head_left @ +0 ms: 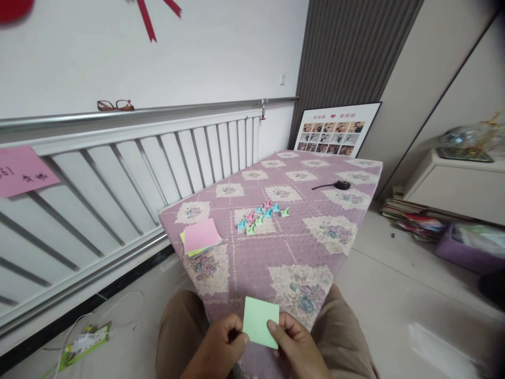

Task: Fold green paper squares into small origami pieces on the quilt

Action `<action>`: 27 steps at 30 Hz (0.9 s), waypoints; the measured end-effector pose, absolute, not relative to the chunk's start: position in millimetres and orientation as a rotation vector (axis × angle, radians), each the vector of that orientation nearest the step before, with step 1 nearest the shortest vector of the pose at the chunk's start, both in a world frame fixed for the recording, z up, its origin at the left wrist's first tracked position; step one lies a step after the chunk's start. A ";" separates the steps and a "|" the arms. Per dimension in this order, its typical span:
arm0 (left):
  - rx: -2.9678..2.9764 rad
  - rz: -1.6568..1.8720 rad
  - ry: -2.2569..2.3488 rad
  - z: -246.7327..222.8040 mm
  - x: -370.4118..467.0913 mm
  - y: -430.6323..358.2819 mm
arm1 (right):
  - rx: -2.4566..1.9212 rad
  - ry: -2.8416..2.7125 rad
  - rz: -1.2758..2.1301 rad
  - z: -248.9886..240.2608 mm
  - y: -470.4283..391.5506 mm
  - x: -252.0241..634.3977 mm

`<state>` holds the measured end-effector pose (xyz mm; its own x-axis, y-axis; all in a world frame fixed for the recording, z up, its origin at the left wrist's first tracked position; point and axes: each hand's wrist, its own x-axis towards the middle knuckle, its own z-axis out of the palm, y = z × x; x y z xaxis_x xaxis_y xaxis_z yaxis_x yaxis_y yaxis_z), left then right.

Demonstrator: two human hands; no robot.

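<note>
A flat, square sheet of light green paper (258, 318) is held over the table's near edge. My right hand (295, 345) pinches its right side, thumb on top. At its lower left corner, my left hand (223, 345) has thumb and fingers closed on the paper's edge. On the purple flowered tablecloth (252, 273), several small folded paper pieces (259, 220) in blue, pink and green stand grouped near the middle. To their left lies a stack of square paper (202, 237), pink on top with yellow and other colours beneath.
A black object with a strap (342, 185) lies on the table's far right. A white radiator (145, 173) runs along the left, with glasses (115, 105) on the pipe above. A photo board (335, 129) leans behind the table. Purple bin (465, 252) at right.
</note>
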<state>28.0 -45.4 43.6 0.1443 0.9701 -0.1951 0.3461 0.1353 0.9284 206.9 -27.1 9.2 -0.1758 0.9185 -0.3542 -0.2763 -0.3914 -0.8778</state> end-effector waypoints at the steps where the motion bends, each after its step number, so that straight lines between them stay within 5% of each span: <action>1: 1.352 0.801 1.388 42.6 28.3 -44.5 | -1.181 -0.845 1.697 8.8 -26.8 206.7; 11: 0.858 1.033 1.288 15.1 76.4 -50.3 | -1.173 -0.721 1.539 25.8 -34.0 185.3; 27: 0.910 1.198 1.311 18.2 57.7 -44.1 | -1.236 -0.767 1.475 16.3 -32.1 190.8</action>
